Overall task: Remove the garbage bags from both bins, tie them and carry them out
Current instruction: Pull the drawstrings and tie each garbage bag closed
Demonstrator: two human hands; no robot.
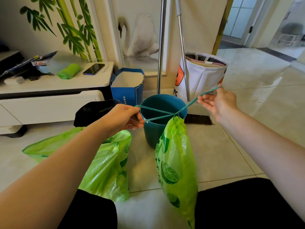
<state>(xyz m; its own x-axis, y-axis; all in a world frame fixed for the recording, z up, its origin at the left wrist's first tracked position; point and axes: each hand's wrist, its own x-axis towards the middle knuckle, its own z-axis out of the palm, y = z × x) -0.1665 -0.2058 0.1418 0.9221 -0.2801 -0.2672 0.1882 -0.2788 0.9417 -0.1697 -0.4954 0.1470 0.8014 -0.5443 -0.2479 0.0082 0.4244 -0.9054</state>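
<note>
Desk (54, 83): low white unit at far left; it carries a green bag roll (69, 71) and a dark phone (93, 68), lying near each other but apart.
Second garbage bag (107, 171): green, lying slack on the floor tiles below my left forearm, mouth open toward the left.
Black bin (92, 111): behind my left wrist, partly hidden; I cannot tell its contents.
Left hand (123, 117): clenched around one end of the teal drawstring (158, 111), pulling it leftward.
Blue paper bag (127, 86): upright against the wall, just behind the teal bin.
Teal bin (158, 119): upright on the floor at centre, no liner in it.
Garbage bag (177, 162): green with lime print, hanging in front of the teal bin from the drawstring, neck gathered shut, clear of the floor.
Right hand (217, 103): pinching the other drawstring end between thumb and fingers, remaining fingers loosely spread; cord taut up and to the right.
Laundry basket (204, 76): white fabric, upright behind my right hand, beside two metal poles (160, 47).
</note>
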